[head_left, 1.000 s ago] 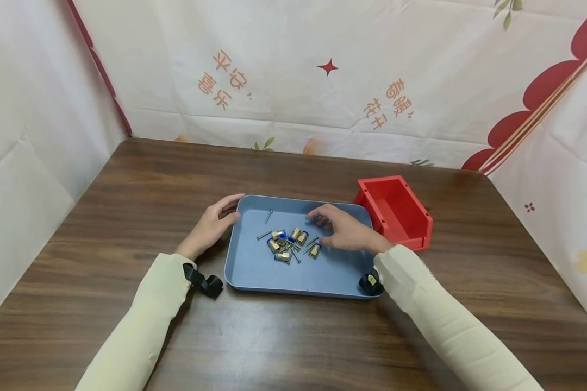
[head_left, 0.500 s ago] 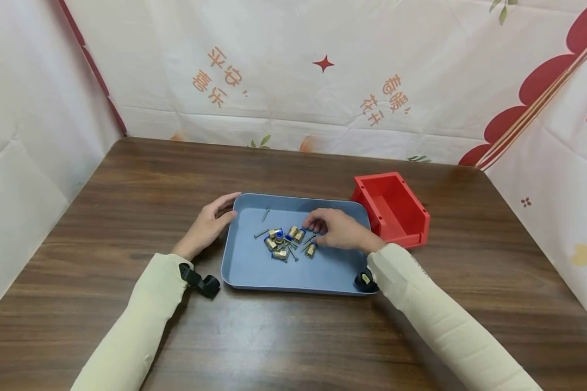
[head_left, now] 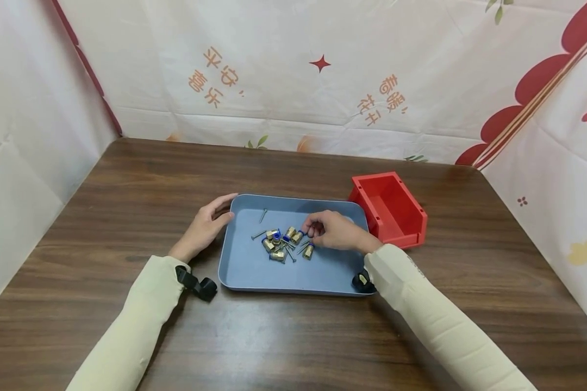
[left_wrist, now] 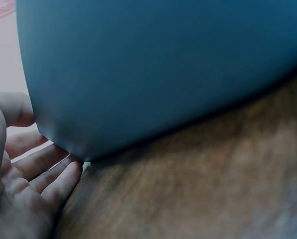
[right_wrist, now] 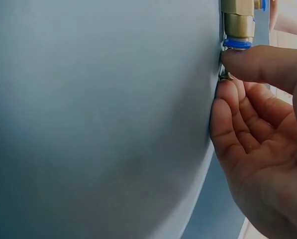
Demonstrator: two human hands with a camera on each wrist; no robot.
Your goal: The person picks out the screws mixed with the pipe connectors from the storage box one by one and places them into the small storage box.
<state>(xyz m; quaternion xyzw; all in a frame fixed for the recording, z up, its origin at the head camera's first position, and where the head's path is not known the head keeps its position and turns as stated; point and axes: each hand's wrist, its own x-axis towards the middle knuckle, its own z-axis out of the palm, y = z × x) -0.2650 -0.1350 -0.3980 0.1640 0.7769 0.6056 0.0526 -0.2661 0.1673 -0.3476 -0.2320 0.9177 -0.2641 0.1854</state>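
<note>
A blue-grey tray [head_left: 293, 276] holds a small pile of brass fittings with blue collars [head_left: 276, 255] and loose screws [head_left: 263, 215]. Its upper left corner meets my left hand [head_left: 203, 227], whose extended fingers and thumb rest against the outside of the rim. In the left wrist view that hand [left_wrist: 29, 184] touches the tray wall [left_wrist: 153, 64]. Over the right side of the pile, my right hand [head_left: 339, 232] pinches with curled fingers at a screw. The right wrist view shows the screw's head [right_wrist: 226, 76] between thumb and fingertips, beside a brass fitting [right_wrist: 239, 25].
A red open-fronted bin [head_left: 391, 209] stands at the tray's upper right corner, close against it. The brown wooden table [head_left: 274, 336] runs around both, with a patterned white cloth [head_left: 283, 87] hanging behind it.
My right hand has lowered slightly, and its thumb and fingers have closed at a screw. The left hand stays at the tray rim. The whole view shifts a little to the left.
</note>
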